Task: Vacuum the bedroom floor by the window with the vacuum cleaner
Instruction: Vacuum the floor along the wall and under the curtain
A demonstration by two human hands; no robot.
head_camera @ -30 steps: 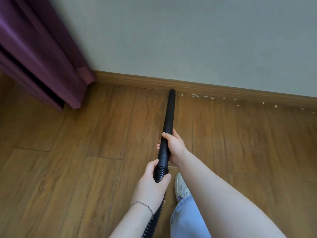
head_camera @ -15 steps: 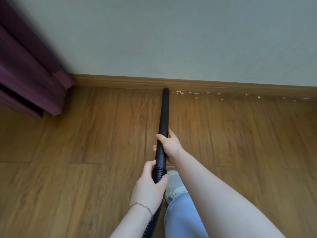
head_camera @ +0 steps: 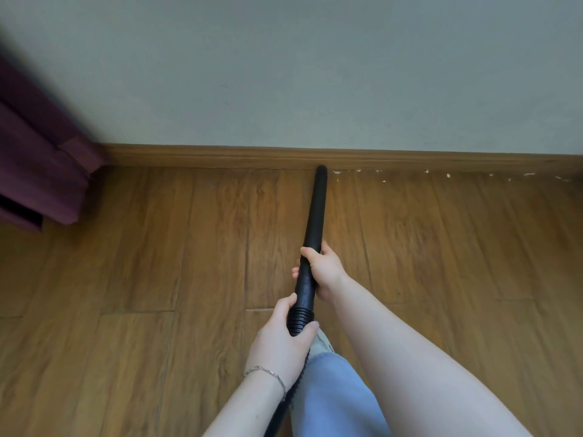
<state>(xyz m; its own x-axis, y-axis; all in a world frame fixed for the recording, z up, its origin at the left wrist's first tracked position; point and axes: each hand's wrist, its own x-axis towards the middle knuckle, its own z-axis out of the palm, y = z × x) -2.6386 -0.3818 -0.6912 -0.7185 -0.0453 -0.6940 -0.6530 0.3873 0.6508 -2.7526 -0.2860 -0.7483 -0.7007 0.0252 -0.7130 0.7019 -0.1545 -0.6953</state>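
A black vacuum wand (head_camera: pixel 315 212) points away from me across the wooden floor (head_camera: pixel 157 263), its tip touching the base of the skirting board (head_camera: pixel 220 156). My right hand (head_camera: pixel 323 271) grips the wand at mid-length. My left hand (head_camera: pixel 284 345) grips the ribbed hose end (head_camera: pixel 299 318) just behind it. White crumbs (head_camera: pixel 383 176) lie along the skirting board to the right of the tip. The hose runs down under my left wrist and out of view; the vacuum's body is hidden.
A dark purple curtain (head_camera: pixel 41 171) hangs at the left, its hem just above the floor. A pale wall (head_camera: pixel 315 74) rises behind the skirting board. My trouser leg (head_camera: pixel 331 392) and a light shoe (head_camera: pixel 323 342) are below the hands.
The wand's tip has slid right along the skirting board, away from the curtain and up to the crumbs. The view has shifted right with it. Both hands keep their grip.
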